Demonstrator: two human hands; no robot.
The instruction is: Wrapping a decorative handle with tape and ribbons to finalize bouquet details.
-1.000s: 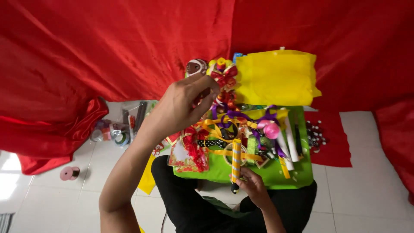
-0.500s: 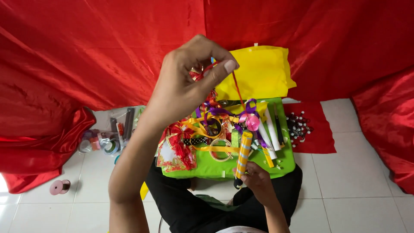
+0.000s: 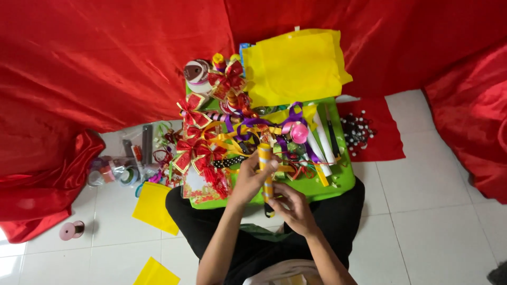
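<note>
We grip the orange-and-yellow striped stick (image 3: 265, 170) with both hands, left hand (image 3: 250, 179) closed near its top and right hand (image 3: 292, 207) closed at six o'clock of it, steadying it upright over the ribbon-cluttered green tray surface (image 3: 338, 182) on our lap.

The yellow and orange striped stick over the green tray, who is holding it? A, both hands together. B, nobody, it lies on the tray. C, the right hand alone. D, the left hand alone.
A: the left hand grips the upper part of the striped stick while the right hand holds its lower end, above the green tray.
</note>
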